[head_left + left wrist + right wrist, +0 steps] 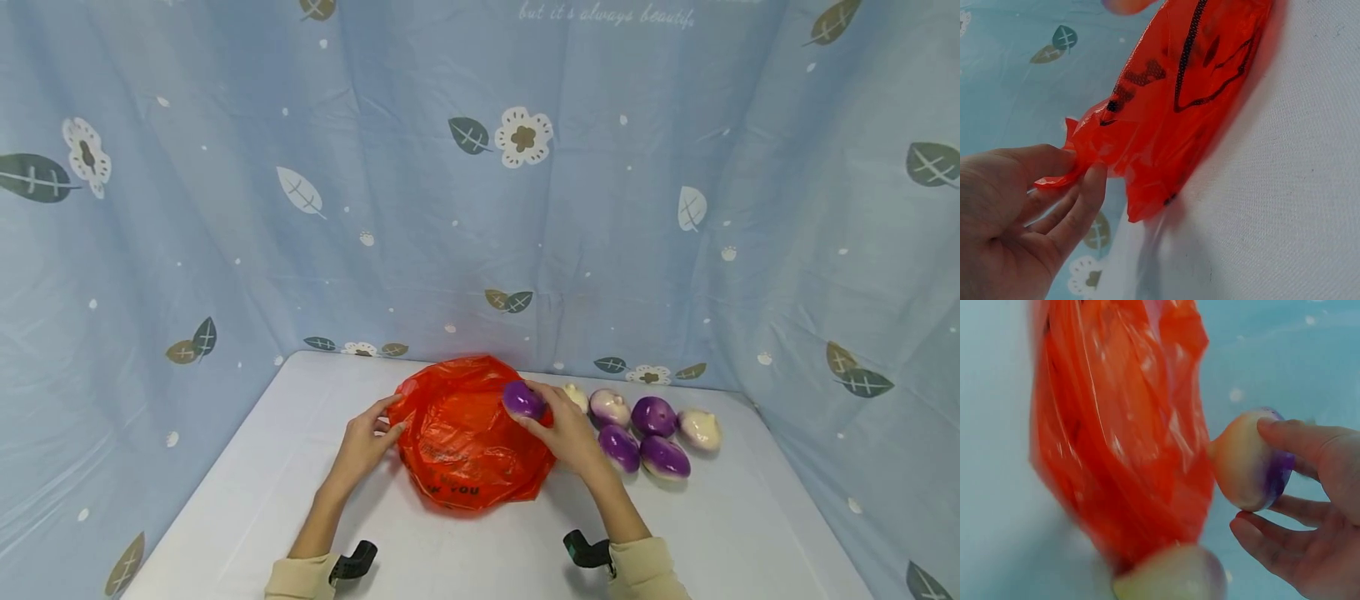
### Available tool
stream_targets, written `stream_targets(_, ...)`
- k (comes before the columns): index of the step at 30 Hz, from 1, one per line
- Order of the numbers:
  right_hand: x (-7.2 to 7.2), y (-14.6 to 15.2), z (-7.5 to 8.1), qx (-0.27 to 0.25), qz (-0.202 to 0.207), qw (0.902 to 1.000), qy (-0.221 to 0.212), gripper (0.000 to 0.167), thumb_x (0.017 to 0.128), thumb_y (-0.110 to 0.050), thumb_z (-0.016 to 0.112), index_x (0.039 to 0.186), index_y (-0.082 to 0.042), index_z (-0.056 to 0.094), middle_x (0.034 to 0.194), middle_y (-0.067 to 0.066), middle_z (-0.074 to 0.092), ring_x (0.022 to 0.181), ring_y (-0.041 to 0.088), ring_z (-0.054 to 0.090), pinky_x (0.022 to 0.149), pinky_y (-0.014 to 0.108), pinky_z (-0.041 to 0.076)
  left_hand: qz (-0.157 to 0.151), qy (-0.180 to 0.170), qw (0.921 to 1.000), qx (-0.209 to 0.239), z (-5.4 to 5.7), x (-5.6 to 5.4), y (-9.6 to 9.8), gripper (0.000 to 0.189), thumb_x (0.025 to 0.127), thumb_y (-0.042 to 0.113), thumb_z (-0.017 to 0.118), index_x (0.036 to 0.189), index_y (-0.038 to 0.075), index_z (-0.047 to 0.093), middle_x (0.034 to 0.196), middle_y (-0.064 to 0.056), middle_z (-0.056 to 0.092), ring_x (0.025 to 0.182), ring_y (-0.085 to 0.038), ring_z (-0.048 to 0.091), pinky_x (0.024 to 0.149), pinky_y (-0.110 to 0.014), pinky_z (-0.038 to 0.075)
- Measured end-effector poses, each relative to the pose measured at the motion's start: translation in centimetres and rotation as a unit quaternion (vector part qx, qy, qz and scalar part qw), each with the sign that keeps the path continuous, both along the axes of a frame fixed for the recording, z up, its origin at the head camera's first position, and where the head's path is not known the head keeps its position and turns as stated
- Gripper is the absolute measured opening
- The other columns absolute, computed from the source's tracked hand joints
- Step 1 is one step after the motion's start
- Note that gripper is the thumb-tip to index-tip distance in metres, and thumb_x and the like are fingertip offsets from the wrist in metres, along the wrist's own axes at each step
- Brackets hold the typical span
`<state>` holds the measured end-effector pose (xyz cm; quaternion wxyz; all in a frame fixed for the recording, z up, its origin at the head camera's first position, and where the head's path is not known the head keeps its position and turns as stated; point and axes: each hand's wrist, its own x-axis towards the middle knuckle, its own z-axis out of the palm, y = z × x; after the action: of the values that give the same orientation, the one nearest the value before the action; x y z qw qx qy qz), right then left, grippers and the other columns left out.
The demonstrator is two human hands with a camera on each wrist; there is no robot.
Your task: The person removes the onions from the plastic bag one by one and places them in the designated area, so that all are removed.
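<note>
A red plastic bag [465, 442] with dark print lies on the white table, its mouth spread wide. At its left rim my left hand [366, 442] pinches the plastic between thumb and fingers; the left wrist view shows this hand [1029, 212] gripping a corner of the bag [1147, 119]. Over the bag's right rim, my right hand [566, 427] holds a purple and white turnip [523, 400]. In the right wrist view, that turnip [1250, 461] sits between thumb and fingers, its pale end toward the bag [1122, 437].
To the right of the bag stand several more turnips, among them a purple one [664, 458] and a whitish one [700, 429]. One pale turnip [575, 397] is partly hidden by my right hand. A blue patterned curtain [420, 208] hangs behind the white table [247, 500].
</note>
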<state>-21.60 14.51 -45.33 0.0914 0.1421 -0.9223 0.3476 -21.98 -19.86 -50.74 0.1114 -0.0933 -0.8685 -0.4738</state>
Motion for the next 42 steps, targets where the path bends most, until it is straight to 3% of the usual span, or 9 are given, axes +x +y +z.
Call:
stream_targets(6, 0.8, 3.1, 0.8, 0.018, -0.015, 0.9996, 0.015, 0.062, 0.086, -0.028, 0.075, 0.143, -0.020, 0.049, 0.135, 0.013, 0.057, 0.119, 0.034, 0.061, 0.093, 0.051, 0.054, 0.002, -0.002, 1.0000, -0.001, 0.0, 0.0, 0.1, 0.050, 0.086, 0.005, 0.073, 0.133, 0.011, 0.060, 0.103, -0.015, 0.069, 0.074, -0.015, 0.068, 0.056, -0.020, 0.054)
stream_targets(15, 2.6, 6.7, 1.8, 0.044, -0.023, 0.9972, 0.056, 0.063, 0.085, -0.027, 0.077, 0.141, -0.018, 0.051, 0.138, 0.012, 0.057, 0.125, 0.036, 0.055, 0.093, 0.058, 0.052, 0.005, -0.006, 1.0000, -0.002, 0.0, 0.0, 0.0, 0.050, 0.086, 0.006, 0.073, 0.133, 0.012, 0.059, 0.104, -0.015, 0.068, 0.074, -0.015, 0.068, 0.055, -0.020, 0.054)
stream_targets(22, 3.0, 10.8, 0.9, 0.045, -0.044, 0.9931, 0.099, 0.062, 0.084, -0.023, 0.078, 0.140, -0.014, 0.051, 0.133, 0.019, 0.057, 0.117, 0.040, 0.059, 0.088, 0.060, 0.053, 0.013, -0.014, 0.9998, -0.003, 0.2, 0.0, -0.1, 0.048, 0.087, 0.010, 0.073, 0.133, 0.014, 0.059, 0.108, -0.015, 0.068, 0.078, -0.019, 0.069, 0.058, -0.018, 0.055)
stream_targets(27, 3.7, 13.5, 0.4, 0.053, -0.071, 0.9901, 0.108, 0.061, 0.084, -0.017, 0.078, 0.139, -0.010, 0.051, 0.130, 0.025, 0.054, 0.112, 0.045, 0.059, 0.081, 0.061, 0.054, 0.017, -0.023, 0.9996, -0.006, 0.3, 0.1, -0.2, 0.048, 0.088, 0.012, 0.073, 0.134, 0.016, 0.059, 0.109, -0.014, 0.067, 0.080, -0.019, 0.069, 0.059, -0.018, 0.055)
stream_targets(32, 4.7, 15.7, 0.6, 0.061, -0.090, 0.9878, 0.112, 0.062, 0.083, -0.017, 0.078, 0.138, -0.009, 0.051, 0.127, 0.025, 0.055, 0.105, 0.043, 0.061, 0.079, 0.061, 0.054, 0.013, -0.011, 0.9999, -0.002, 0.2, 0.2, -0.2, 0.049, 0.086, 0.008, 0.074, 0.134, 0.012, 0.059, 0.105, -0.015, 0.067, 0.077, -0.018, 0.069, 0.057, -0.020, 0.055)
stream_targets(36, 5.4, 17.4, 0.3, 0.065, -0.099, 0.9872, 0.107, 0.062, 0.083, -0.017, 0.079, 0.138, -0.009, 0.051, 0.126, 0.025, 0.055, 0.106, 0.044, 0.060, 0.073, 0.055, 0.057, 0.014, -0.003, 0.9999, -0.004, 0.3, 0.3, -0.2, 0.049, 0.085, 0.006, 0.074, 0.132, 0.011, 0.061, 0.102, -0.015, 0.067, 0.077, -0.019, 0.069, 0.057, -0.020, 0.054)
stream_targets(42, 6.1, 19.9, -0.2, 0.072, -0.133, 0.9822, 0.112, 0.063, 0.082, -0.016, 0.080, 0.137, -0.006, 0.052, 0.125, 0.026, 0.056, 0.101, 0.043, 0.060, 0.057, 0.029, 0.056, 0.017, -0.011, 0.9998, -0.007, 0.4, 0.2, -0.2, 0.048, 0.087, 0.009, 0.074, 0.133, 0.013, 0.060, 0.104, -0.014, 0.068, 0.078, -0.018, 0.068, 0.058, -0.019, 0.054)
